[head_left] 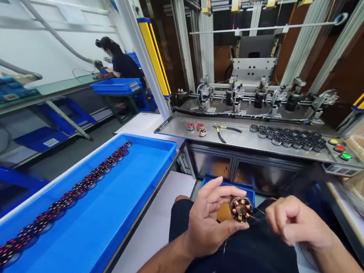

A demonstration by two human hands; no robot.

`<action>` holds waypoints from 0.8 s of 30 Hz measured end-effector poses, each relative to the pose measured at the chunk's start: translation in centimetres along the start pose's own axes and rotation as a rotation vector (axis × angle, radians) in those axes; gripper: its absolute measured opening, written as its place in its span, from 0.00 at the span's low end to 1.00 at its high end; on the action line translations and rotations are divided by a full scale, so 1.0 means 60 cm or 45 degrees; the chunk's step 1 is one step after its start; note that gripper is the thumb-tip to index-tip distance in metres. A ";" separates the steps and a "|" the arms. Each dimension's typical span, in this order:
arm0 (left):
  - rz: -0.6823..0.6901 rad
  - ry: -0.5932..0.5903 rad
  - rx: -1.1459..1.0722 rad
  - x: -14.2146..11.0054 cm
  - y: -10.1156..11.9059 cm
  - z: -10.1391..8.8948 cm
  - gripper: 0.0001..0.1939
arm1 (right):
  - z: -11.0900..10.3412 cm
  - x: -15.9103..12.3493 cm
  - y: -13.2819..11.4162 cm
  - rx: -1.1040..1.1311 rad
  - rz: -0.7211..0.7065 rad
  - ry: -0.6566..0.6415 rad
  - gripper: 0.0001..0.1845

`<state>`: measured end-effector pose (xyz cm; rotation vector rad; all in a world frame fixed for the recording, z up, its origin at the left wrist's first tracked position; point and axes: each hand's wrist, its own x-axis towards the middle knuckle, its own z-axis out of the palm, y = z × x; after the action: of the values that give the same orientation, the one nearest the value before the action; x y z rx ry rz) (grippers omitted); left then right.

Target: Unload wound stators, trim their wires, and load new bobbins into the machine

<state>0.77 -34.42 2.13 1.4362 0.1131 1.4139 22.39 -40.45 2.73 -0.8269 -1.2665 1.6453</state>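
Note:
My left hand [208, 221] is closed on a round motor stator [241, 209] with copper windings, gripping its rim between thumb and fingers above my lap. The wound face is turned toward me. Short wire ends stick out from its right side. My right hand [298, 222] is closed just right of the stator, apart from it, with its fingertips pinched at a thin wire [259, 211] that runs toward the stator. The far end of that wire is partly hidden by the fingers.
On the left, a long blue tray [111, 206] holds a diagonal row of stators [73, 195]. Cutting pliers [224, 131], several red-and-copper stators [200, 127] and many black cores [290, 136] lie on the metal bench of a winding machine [256, 93]. Push buttons [339, 148] sit right; a person [122, 60] works behind.

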 end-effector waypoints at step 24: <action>-0.186 0.002 0.098 0.038 -0.080 -0.025 0.39 | -0.022 0.052 0.031 0.070 0.174 0.292 0.18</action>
<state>3.01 -29.93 -0.12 1.4592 0.2705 1.3034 21.89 -37.27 0.60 -1.0550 -1.0207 1.6309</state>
